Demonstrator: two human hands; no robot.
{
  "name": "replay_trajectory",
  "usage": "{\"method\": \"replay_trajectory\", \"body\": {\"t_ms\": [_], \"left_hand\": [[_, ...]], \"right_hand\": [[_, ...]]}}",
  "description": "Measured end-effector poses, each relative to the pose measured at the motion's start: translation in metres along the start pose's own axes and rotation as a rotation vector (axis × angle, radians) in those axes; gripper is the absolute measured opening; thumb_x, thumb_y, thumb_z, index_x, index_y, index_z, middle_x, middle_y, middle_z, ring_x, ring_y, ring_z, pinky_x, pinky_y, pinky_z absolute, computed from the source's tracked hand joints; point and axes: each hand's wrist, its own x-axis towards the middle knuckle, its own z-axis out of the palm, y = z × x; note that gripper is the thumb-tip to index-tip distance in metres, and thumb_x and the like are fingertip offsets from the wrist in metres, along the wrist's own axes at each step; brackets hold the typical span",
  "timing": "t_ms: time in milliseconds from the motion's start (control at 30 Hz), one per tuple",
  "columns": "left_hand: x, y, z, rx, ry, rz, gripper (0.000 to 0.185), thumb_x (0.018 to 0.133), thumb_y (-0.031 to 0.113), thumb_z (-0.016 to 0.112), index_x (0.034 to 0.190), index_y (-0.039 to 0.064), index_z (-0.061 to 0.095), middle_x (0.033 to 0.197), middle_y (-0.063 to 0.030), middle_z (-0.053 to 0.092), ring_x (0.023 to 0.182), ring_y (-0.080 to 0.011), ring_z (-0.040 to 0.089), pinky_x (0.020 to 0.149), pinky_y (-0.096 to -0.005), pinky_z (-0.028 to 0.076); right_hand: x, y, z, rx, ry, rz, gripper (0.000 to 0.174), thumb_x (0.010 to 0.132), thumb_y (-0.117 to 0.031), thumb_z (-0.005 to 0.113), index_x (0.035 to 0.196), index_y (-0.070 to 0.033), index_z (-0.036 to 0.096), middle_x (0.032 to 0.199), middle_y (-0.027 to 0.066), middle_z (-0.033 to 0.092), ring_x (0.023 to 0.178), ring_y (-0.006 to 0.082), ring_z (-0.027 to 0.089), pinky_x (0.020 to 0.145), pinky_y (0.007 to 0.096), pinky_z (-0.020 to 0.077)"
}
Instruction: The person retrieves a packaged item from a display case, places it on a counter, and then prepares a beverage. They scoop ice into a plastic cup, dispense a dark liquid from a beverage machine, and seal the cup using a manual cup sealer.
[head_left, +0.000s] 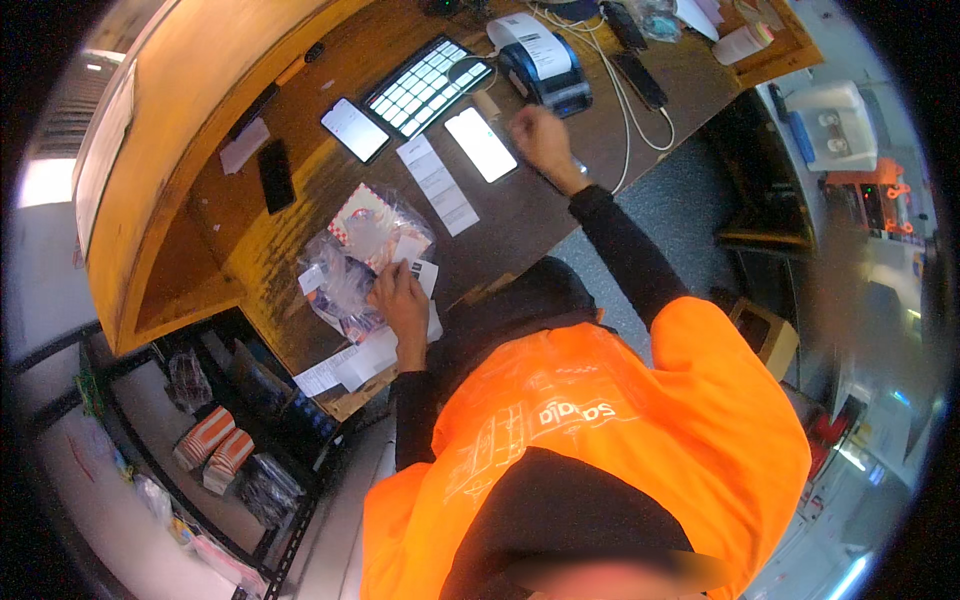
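Note:
My left hand lies with bent fingers over paper slips beside a plastic-wrapped package. Whether it grips anything is unclear. Touching that package is a box with a red checkered edge, also in clear plastic. My right hand has its fingers curled, just right of a phone with a bright white screen; its palm is hidden. Left of that phone lies a long printed paper slip. Farther up are a second lit phone and a tablet showing a grid.
Behind my right hand stands a label printer with paper on top. White cables run along the desk's right side. A dark phone lies at the left, inside the raised wooden edge. Striped cartons sit on a lower shelf.

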Motion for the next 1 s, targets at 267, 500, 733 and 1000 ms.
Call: {"method": "replay_trajectory", "body": {"t_ms": [267, 500, 733, 1000], "left_hand": [[0.025, 0.003, -0.008, -0.082, -0.161, -0.077, 0.031, 0.081, 0.017, 0.070, 0.111, 0.011, 0.071, 0.096, -0.0078, 0.057, 0.093, -0.0263, 0.057, 0.078, -0.0411, 0.044], [0.030, 0.000, -0.014, -0.133, -0.142, -0.040, 0.031, 0.078, 0.018, 0.073, 0.108, 0.011, 0.073, 0.092, -0.0088, 0.057, 0.089, -0.0264, 0.057, 0.074, -0.0409, 0.046], [0.031, 0.003, -0.017, -0.133, -0.147, -0.078, 0.029, 0.077, 0.018, 0.073, 0.105, 0.011, 0.074, 0.090, -0.0094, 0.057, 0.087, -0.0271, 0.058, 0.074, -0.0402, 0.047], [0.029, -0.002, -0.011, -0.191, -0.134, -0.096, 0.027, 0.077, 0.019, 0.074, 0.103, 0.011, 0.075, 0.090, -0.0094, 0.058, 0.087, -0.0278, 0.059, 0.074, -0.0404, 0.048]], "right_hand": [[0.057, 0.062, -0.023, -0.189, 0.362, 0.195, 0.078, 0.070, -0.050, 0.079, 0.130, -0.008, 0.052, 0.136, 0.0366, 0.039, 0.128, 0.0506, 0.036, 0.102, 0.0558, 0.0362], [0.077, 0.079, -0.014, -0.092, 0.238, 0.287, 0.102, 0.060, -0.068, 0.080, 0.137, -0.009, 0.047, 0.134, 0.0347, 0.042, 0.127, 0.0469, 0.041, 0.104, 0.0522, 0.0369], [0.076, 0.075, -0.009, -0.106, 0.221, 0.397, 0.105, 0.058, -0.070, 0.080, 0.137, -0.010, 0.046, 0.130, 0.0317, 0.046, 0.122, 0.0444, 0.046, 0.101, 0.0502, 0.0401], [0.078, 0.076, -0.009, -0.039, 0.217, 0.444, 0.109, 0.051, -0.071, 0.082, 0.136, -0.014, 0.047, 0.132, 0.0301, 0.044, 0.123, 0.0442, 0.045, 0.103, 0.0512, 0.0380]]}}
